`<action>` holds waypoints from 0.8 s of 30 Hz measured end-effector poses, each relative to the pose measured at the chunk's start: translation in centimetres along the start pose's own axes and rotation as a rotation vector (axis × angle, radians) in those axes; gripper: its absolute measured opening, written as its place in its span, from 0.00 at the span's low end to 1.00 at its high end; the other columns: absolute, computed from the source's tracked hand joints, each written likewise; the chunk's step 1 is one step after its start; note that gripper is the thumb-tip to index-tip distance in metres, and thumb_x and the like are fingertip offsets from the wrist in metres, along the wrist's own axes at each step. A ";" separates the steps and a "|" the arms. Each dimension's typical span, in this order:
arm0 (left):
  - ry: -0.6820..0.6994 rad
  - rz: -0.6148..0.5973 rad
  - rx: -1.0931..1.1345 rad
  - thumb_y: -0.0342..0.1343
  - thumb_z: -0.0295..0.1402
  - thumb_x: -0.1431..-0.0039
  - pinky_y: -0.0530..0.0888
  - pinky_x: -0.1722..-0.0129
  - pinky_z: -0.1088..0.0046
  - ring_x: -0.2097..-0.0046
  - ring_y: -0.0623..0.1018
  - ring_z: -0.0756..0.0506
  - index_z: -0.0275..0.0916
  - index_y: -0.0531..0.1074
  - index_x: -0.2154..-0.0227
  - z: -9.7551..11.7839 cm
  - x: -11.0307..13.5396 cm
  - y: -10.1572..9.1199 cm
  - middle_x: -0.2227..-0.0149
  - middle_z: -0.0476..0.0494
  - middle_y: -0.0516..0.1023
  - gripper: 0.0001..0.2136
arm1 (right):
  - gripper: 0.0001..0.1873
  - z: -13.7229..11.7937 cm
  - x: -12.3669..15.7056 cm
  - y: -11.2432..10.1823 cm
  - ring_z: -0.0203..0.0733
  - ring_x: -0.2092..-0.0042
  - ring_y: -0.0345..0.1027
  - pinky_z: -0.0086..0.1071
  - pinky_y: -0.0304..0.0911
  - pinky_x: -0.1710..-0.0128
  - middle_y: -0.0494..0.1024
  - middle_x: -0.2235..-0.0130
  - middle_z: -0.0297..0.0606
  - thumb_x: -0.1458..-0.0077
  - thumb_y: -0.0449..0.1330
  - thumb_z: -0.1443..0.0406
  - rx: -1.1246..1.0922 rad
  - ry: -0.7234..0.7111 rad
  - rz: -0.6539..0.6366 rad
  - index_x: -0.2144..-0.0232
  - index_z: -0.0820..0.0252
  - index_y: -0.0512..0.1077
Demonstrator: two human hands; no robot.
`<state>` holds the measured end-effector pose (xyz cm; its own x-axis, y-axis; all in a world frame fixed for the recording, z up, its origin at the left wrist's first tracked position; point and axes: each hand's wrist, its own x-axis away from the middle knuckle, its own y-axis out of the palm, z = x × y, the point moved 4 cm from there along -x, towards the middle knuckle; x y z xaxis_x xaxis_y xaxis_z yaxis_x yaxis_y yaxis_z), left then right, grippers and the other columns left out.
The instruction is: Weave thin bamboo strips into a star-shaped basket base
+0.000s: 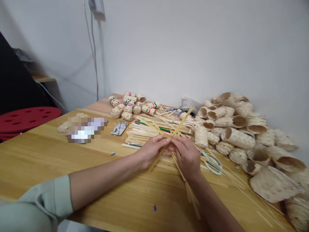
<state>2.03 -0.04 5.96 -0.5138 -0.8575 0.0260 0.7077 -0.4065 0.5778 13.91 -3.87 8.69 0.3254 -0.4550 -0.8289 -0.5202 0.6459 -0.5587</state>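
Both my hands meet over the middle of the wooden table (36, 161). My left hand (152, 149) and my right hand (187, 154) are closed, pinching a bunch of thin pale bamboo strips (180, 124) where they cross. The strips fan upward past my fingers and also run back under my right wrist toward me. Just behind my hands lies a flat heap of loose strips (145, 130), some green and red.
A big pile of plain woven tubes (236, 135) fills the right side. Small woven tubes with coloured bands (131, 108) sit at the back. Scissors (213, 162) lie right of my right hand. A card (119, 128) and a red stool (26, 117) are left.
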 end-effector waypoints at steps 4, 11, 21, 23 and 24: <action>-0.048 0.073 -0.003 0.62 0.32 0.48 0.70 0.77 0.79 0.74 0.75 0.51 0.33 0.72 0.71 0.1 -0.1 -0.5 0.73 0.47 0.74 0.07 | 0.14 -0.2 0.1 0.2 0.44 0.55 0.70 0.38 0.67 0.54 0.77 0.58 0.44 0.40 0.52 0.71 -0.016 0.004 -0.019 0.56 0.57 0.74; -0.038 0.117 0.003 0.60 0.31 0.48 0.66 0.80 0.80 0.79 0.71 0.53 0.33 0.70 0.77 -0.2 -0.4 -1.2 0.80 0.48 0.71 0.08 | 0.13 0.3 0.3 0.3 0.42 0.58 0.70 0.36 0.68 0.58 0.76 0.61 0.43 0.40 0.52 0.71 -0.001 0.017 -0.038 0.59 0.58 0.75; -0.006 0.097 -0.046 0.62 0.35 0.51 0.63 0.82 0.80 0.81 0.67 0.54 0.33 0.68 0.78 -0.3 -0.7 -1.5 0.82 0.50 0.68 0.11 | 0.12 0.4 0.4 0.7 0.42 0.58 0.70 0.35 0.68 0.58 0.76 0.62 0.44 0.40 0.52 0.72 -0.030 -0.009 -0.051 0.60 0.60 0.74; 0.001 0.109 -0.062 0.61 0.33 0.51 0.63 0.81 0.80 0.81 0.68 0.54 0.33 0.68 0.77 -0.5 -0.8 -1.7 0.81 0.50 0.69 0.10 | 0.12 0.4 0.4 0.9 0.42 0.58 0.70 0.35 0.68 0.58 0.76 0.62 0.44 0.40 0.52 0.72 -0.055 0.002 -0.062 0.61 0.60 0.74; 0.013 0.130 -0.074 0.61 0.33 0.50 0.63 0.81 0.80 0.81 0.68 0.54 0.33 0.68 0.77 -0.5 -0.9 -1.8 0.81 0.50 0.69 0.09 | 0.11 0.4 0.4 0.8 0.42 0.58 0.70 0.35 0.68 0.58 0.76 0.62 0.43 0.40 0.52 0.72 -0.073 0.008 -0.068 0.61 0.60 0.75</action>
<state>1.44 1.35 4.48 -0.4100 -0.9080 0.0859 0.8018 -0.3140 0.5085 13.94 -3.22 7.91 0.3558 -0.5014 -0.7887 -0.5530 0.5673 -0.6102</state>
